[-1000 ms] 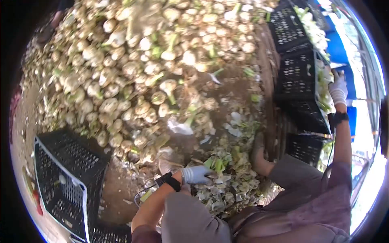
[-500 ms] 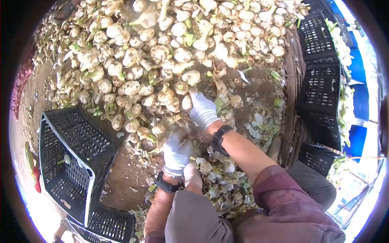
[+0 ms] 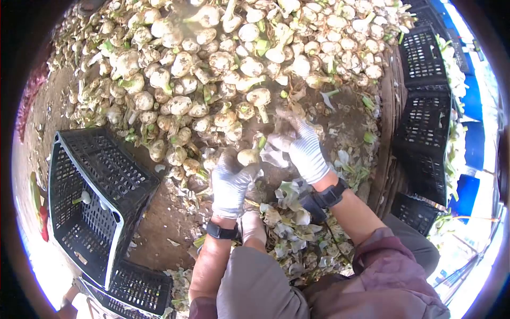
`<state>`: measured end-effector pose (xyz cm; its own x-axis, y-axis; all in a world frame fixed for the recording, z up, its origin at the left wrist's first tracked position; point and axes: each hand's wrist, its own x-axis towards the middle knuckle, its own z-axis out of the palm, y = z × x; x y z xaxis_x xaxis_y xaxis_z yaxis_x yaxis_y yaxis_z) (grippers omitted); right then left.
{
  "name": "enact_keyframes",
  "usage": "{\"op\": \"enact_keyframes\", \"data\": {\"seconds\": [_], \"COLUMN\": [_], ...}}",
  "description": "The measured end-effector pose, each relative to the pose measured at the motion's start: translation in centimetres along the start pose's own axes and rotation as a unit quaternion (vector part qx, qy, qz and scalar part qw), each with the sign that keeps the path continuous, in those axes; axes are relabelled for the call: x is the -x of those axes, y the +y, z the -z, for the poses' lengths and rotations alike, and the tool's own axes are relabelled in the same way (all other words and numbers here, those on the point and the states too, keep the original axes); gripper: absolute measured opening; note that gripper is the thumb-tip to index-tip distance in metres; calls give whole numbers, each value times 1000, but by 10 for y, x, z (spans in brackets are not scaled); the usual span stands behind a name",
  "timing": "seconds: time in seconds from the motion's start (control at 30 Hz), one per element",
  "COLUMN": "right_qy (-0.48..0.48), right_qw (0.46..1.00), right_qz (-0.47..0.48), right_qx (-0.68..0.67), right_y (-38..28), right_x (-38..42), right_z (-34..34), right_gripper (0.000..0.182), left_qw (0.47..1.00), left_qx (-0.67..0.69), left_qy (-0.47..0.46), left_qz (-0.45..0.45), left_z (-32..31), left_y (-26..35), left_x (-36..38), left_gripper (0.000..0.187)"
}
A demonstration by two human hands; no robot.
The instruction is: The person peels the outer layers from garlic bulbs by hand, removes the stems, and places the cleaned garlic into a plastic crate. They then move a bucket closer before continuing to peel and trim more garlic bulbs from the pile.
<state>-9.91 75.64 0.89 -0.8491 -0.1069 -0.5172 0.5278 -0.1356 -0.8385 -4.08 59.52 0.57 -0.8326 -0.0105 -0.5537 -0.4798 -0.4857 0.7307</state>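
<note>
Left grip (image 3: 228,187) curled round one pale bulb (image 3: 248,157), right grip (image 3: 307,153) parted beside it

Fingers and thumb of the left grip stand on two sides of the bulb, whose short green stem points away from the wrist. Just right of it, the right grip has thumb and fingers spread, the fingertips blurred; a pale papery scrap (image 3: 273,156) lies under its thumb, and whether the two touch I cannot tell. Both grips wear striped white gloves. Beyond them spreads a heap of bulbs (image 3: 181,64) on bare soil. Below and between the grips lie limp peelings (image 3: 289,210). Well left of the left grip, a black crate (image 3: 114,165) lies tipped with its mouth facing away, a small white bulb (image 3: 85,197) showing within. Well right of the right grip stand more black crates (image 3: 422,119), green and white pieces (image 3: 451,151) along their far side
</note>
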Motion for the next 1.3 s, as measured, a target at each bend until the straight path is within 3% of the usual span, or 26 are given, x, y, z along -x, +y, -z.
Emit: {"op": "enact_keyframes", "data": {"seconds": [0.07, 0.13, 0.17, 0.33, 0.4, 0.53, 0.6, 0.63, 0.67, 0.73, 0.77, 0.8, 0.83, 0.9, 0.93, 1.0, 1.07, 1.13, 1.17, 1.23, 1.3], "right_qy": [-77, -56, -39, -24, -29, -31, -32, -67, -102, -116, -106, -92, -92, -95, -94, -93, -104, -129, -124, -111, -112], "right_qw": [992, 997, 996, 996, 993, 996, 993, 997, 993, 992, 982, 939, 939, 991, 994, 995, 989, 983, 990, 947, 954], "right_qz": [-55, -35, -38, 46, 57, 33, 31, 37, 42, 14, 113, 208, 209, 38, -49, -29, -107, -114, -29, 107, 59], "right_qx": [-87, -51, -65, 77, 96, 81, 107, 33, -42, -50, 105, 256, 256, 87, 0, -4, -11, -65, 63, 281, 272], "right_y": [10, 18, 14, 19, 16, 6, 5, 6, 6, 3, 3, 3, 2, -2, -3, 1, 4, 9, 8, 8, 9], "right_x": [-4, 4, 9, 6, 9, 16, 17, 17, 18, 22, 22, 22, 22, 24, 24, 25, 29, 25, 25, 22, 21], "right_z": [5, -9, -16, -13, -12, -10, -8, -7, -6, -7, -7, -7, -7, -8, -8, -11, -12, -11, -14, -19, -20], "right_gripper": [51, 55, 53, 47, 45, 47, 47, 49, 50, 53, 53, 54, 54, 48, 45, 40, 37, 36, 36, 32, 33], "left_qw": [1000, 969, 990, 972, 905, 879, 969, 991, 997, 971, 969, 970, 967, 963, 976, 985, 998, 997, 998, 999, 993], "left_qx": [-4, -211, -104, -196, -362, -405, -179, -46, 72, 229, 224, 225, 237, 250, 203, 157, 54, 75, 57, 41, 107], "left_qy": [-14, 26, 4, -4, -11, -20, -5, 8, -31, -52, -59, -58, -59, -59, -67, -73, -13, -9, -3, 4, 10], "left_qz": [-17, -126, -98, -133, -221, -250, -170, -122, -22, 45, 79, 78, 78, 77, 36, -5, -29, -24, -24, -25, 43], "left_z": [-2, -4, -6, 1, -1, -1, -12, -18, -5, 1, 5, 7, 8, 8, 8, 7, 2, 5, 12, 21, 21], "left_y": [0, -2, -5, -13, -6, -10, -5, 1, 5, 5, 3, 1, 0, 0, -1, -2, 3, 2, -3, -10, -3], "left_x": [5, 7, 7, 6, 9, 8, 7, 11, 7, 5, 4, 4, 4, 5, 6, 8, 12, 12, 9, 11, 16], "left_gripper": [43, 47, 51, 49, 48, 47, 44, 39, 38, 36, 38, 38, 40, 43, 45, 47, 50, 47, 47, 47, 47]}}
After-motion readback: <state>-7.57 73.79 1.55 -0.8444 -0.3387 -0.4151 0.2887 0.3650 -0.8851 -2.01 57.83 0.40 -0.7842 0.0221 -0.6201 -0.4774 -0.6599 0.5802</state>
